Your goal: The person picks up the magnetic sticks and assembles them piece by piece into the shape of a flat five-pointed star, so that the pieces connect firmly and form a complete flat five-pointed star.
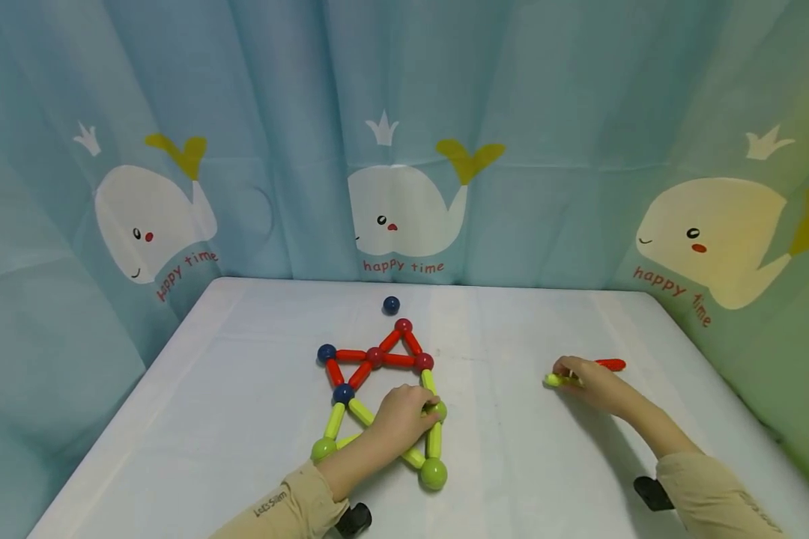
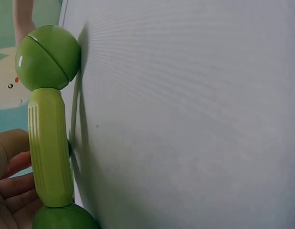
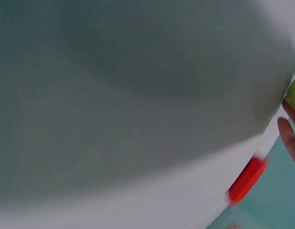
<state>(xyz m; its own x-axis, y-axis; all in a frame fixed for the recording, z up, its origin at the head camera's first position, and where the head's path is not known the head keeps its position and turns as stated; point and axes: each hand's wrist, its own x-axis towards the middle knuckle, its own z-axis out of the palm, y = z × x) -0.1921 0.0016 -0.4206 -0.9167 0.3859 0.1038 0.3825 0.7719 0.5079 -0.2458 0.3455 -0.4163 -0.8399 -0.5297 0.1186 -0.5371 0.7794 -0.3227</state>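
Note:
A flat frame of magnetic rods and balls lies on the white table point(image 1: 505, 449). Red rods point(image 1: 399, 361) join red and blue balls point(image 1: 344, 394) at its far end, and yellow-green rods join green balls point(image 1: 434, 474) at the near end. My left hand point(image 1: 398, 419) pinches a green ball point(image 1: 440, 410) on the frame's right side. In the left wrist view, a yellow-green rod point(image 2: 49, 148) with a green ball point(image 2: 47, 57) stands before the fingers. Off to the right, my right hand point(image 1: 596, 385) holds a loose yellow-green rod point(image 1: 553, 380) at the table surface.
Just beyond the right hand lies a loose red rod point(image 1: 611, 364), also in the right wrist view. A single blue ball point(image 1: 391, 305) sits near the table's back edge. A blue-green curtain point(image 1: 546, 224) with whale prints hangs behind and at the sides.

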